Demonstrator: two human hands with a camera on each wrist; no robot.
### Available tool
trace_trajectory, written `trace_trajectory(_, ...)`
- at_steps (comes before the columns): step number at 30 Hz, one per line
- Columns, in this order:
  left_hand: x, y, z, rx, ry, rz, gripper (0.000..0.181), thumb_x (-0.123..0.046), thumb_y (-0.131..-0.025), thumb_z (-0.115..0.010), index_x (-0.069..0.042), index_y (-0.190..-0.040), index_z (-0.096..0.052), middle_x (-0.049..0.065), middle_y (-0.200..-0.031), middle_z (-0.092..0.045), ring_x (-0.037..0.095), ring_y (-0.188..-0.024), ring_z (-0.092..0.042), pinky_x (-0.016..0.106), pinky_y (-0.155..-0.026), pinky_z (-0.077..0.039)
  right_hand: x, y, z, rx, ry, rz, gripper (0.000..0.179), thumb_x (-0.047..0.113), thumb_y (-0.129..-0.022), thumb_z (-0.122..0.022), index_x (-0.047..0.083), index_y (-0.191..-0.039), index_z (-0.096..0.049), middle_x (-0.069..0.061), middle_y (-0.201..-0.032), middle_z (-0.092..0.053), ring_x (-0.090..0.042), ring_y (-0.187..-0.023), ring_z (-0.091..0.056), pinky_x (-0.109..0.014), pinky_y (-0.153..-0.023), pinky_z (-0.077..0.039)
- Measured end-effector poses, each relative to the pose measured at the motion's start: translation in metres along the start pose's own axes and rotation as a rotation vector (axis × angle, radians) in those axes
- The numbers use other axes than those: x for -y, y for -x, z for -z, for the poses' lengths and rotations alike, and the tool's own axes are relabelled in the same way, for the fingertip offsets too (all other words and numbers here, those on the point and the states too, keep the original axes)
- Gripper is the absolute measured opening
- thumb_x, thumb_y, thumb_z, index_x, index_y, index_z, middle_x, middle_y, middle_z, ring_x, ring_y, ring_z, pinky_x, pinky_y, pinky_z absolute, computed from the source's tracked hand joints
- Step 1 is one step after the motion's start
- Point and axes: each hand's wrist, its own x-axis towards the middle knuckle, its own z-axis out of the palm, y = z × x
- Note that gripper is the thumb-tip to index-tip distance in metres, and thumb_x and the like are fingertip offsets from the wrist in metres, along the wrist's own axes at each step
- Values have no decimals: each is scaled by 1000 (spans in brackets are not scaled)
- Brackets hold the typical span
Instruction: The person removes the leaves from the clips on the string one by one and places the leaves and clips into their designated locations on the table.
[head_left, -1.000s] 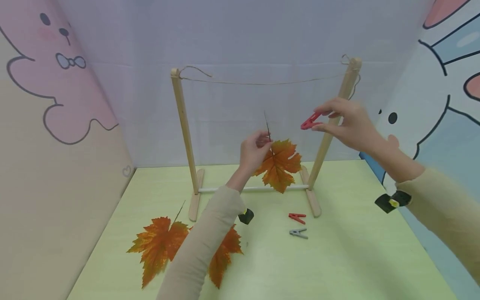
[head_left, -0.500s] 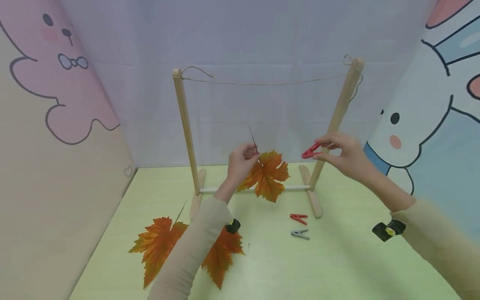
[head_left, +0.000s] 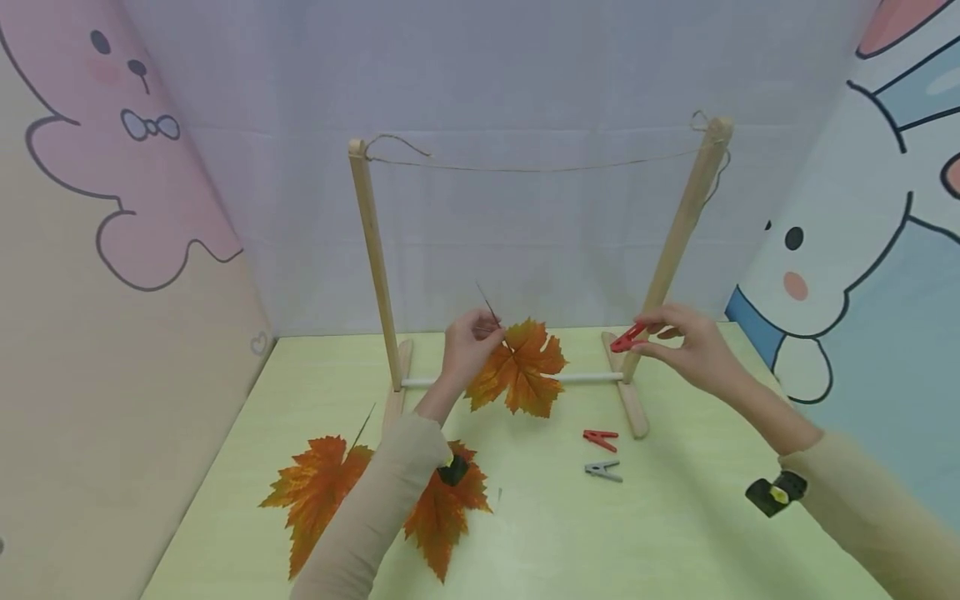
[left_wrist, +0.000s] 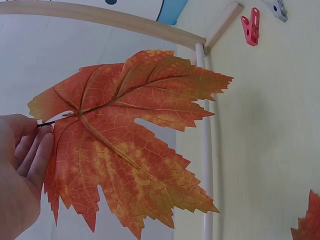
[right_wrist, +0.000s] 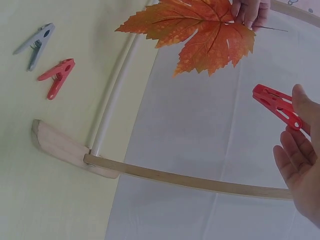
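Note:
My left hand (head_left: 468,346) pinches the dark stem of an orange maple leaf (head_left: 525,367), which hangs in front of the wooden frame's white bottom rod. The left wrist view shows the leaf's (left_wrist: 125,135) veined face, with the fingertips at its stem. At the right, my right hand (head_left: 693,346) holds a red clothespin (head_left: 628,337) between thumb and fingers, apart from the leaf. In the right wrist view this clothespin (right_wrist: 277,106) points away from the hand. A thin string (head_left: 540,170) runs between the two posts, above both hands.
Two more leaves lie on the table, one at the left (head_left: 318,492) and one partly under the left forearm (head_left: 446,517). A red clothespin (head_left: 600,439) and a grey clothespin (head_left: 603,471) lie right of centre. The right post (head_left: 678,242) stands just behind the right hand.
Both hands have come down from nearer the string. The left hand with the leaf has also shifted left; the right still holds the red clothespin.

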Motion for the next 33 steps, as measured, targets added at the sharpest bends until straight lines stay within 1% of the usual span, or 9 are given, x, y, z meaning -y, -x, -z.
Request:
trace_trajectory(3,4,5,3,4,1,29,10,-4,-81,-65,2,-89,-63,11,-84,-64,22,-77,-63,27,-68,-53,-1,4,-2,14,-1,-29,33,-3,-68,-75,0,-99,-65,-8,-88,-63,-7,-78,-56,-10,-66,-46)
trace_trajectory(8,11,10,7,11,29,83,7,-4,-80,-66,1,-84,-62,13,-82,-64,24,-76,-66,28,-64,-54,-2,12,-6,31,17,-77,30,0,-70,-74,0,-98,-64,-7,-88,-62,3,-78,-52,-12,-66,-47)
trace_trajectory(15,19,20,14,14,7,86,7,-5,-80,-66,1,-83,-62,12,-83,-64,23,-77,-66,28,-65,-54,-5,26,-12,37,-3,-115,29,2,-71,-74,0,-98,-65,-7,-89,-63,-5,-78,-55,-15,-65,-50)
trace_trajectory(18,23,24,16,1,8,89,9,-4,-80,-67,2,-84,-63,14,-83,-65,25,-77,-66,30,-66,-54,-6,30,-13,36,-15,-128,29,3,-71,-74,1,-99,-65,-7,-91,-64,-1,-79,-54,-16,-66,-50)
trace_trajectory(20,26,27,19,-13,37,94,11,-4,-80,-67,4,-85,-63,16,-83,-65,27,-77,-66,31,-66,-54,-7,32,-15,39,-19,-138,29,4,-72,-74,2,-99,-65,-7,-91,-64,2,-80,-52,-14,-66,-49)
trace_trajectory(24,16,36,28,-25,101,135,12,0,-80,-65,9,-87,-61,22,-86,-63,33,-80,-65,33,-67,-54,-9,38,-19,53,-32,-155,30,5,-72,-73,3,-100,-64,-7,-93,-64,0,-81,-52,-12,-66,-48)
trace_trajectory(27,8,42,33,-29,136,180,11,3,-80,-63,11,-87,-59,24,-87,-62,36,-81,-64,33,-66,-54,-11,42,-22,53,-33,-162,29,4,-72,-74,3,-100,-64,-8,-92,-64,-5,-81,-55,-13,-65,-48)
trace_trajectory(30,25,45,31,-32,177,223,12,2,-80,-65,10,-87,-60,20,-87,-62,32,-79,-65,31,-64,-54,-14,47,-25,56,-37,-173,30,4,-71,-74,3,-99,-64,-7,-91,-64,-6,-81,-55,-15,-65,-49)
trace_trajectory(33,43,48,28,-43,223,266,12,1,-79,-66,8,-87,-60,16,-87,-62,24,-75,-66,29,-64,-54,-15,52,-28,59,-52,-178,31,3,-71,-74,3,-100,-64,-8,-91,-64,-7,-81,-55,-15,-65,-49)
